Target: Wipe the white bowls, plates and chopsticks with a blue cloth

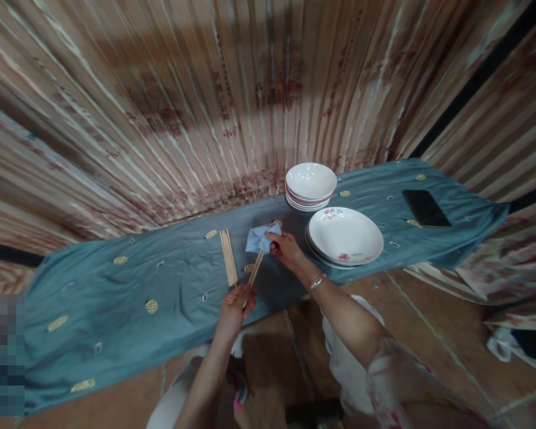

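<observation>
Pleated beige curtains (268,77) with reddish-brown prints fill the top of the frame and run down both sides. A black pole (477,77) slants across the upper right; another dark bar (11,253) shows at the left edge. A long, narrow table under a teal tablecloth (152,268) – dotted with yellow motifs – spans the middle. Brown floor tiles (406,316) with pale seams show at lower right – the light is dim.

Left hand (236,305) curled low, right hand (288,249) pinched farther forward
</observation>
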{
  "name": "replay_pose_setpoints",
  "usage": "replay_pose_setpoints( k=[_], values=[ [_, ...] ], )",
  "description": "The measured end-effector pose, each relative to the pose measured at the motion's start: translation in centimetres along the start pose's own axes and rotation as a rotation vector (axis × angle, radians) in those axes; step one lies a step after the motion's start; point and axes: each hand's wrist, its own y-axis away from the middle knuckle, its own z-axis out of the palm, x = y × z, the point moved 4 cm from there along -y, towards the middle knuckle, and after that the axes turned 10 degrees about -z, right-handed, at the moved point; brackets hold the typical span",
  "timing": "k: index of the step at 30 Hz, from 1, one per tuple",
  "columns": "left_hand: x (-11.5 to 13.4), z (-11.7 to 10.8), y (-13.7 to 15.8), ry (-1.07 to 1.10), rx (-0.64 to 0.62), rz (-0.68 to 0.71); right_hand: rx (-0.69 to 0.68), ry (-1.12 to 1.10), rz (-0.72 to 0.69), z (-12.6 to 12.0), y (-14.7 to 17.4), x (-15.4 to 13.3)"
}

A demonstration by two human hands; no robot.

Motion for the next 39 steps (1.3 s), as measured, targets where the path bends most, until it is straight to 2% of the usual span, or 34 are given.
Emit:
replay_pose_setpoints(
  k=[7,11,14,20,24,27,29,33,39],
  values=[
    [-0.2,-1.9,0.4,-0.125,0.016,0.016,0.037,0.024,-0.050,-0.1,-0.8,0.2],
    [0.0,-3.2,0.8,-0.161,0.051,0.037,0.066,0.091,-0.160,-0.5,-1.5,-0.2],
    [0.1,-4.2,1.2,-0.186,0.106,0.057,0.036,0.306,-0.322,-0.8,-1.8,-1.0],
    [0.3,-5.5,1.2,-0.274,0.208,0.117,-0.091,0.956,-0.728,-0.4,-0.6,-2.9],
    [1.0,-5.7,0.9,-0.436,0.260,0.217,-0.132,1.150,-0.849,-0.1,0.3,-2.9],
    [1.8,-5.4,1.0,-0.525,0.289,0.278,-0.231,1.194,-0.906,0.4,1.2,-2.4],
    [2.2,-5.0,1.0,-0.554,0.286,0.299,-0.356,1.227,-0.936,0.9,2.2,-2.0],
    [2.4,-4.6,0.9,-0.559,0.275,0.304,-0.601,1.352,-0.895,2.1,4.4,-1.2],
    [2.5,-4.6,0.3,-0.608,0.283,0.364,-0.765,1.546,-0.852,2.6,6.0,0.0]
  ],
)
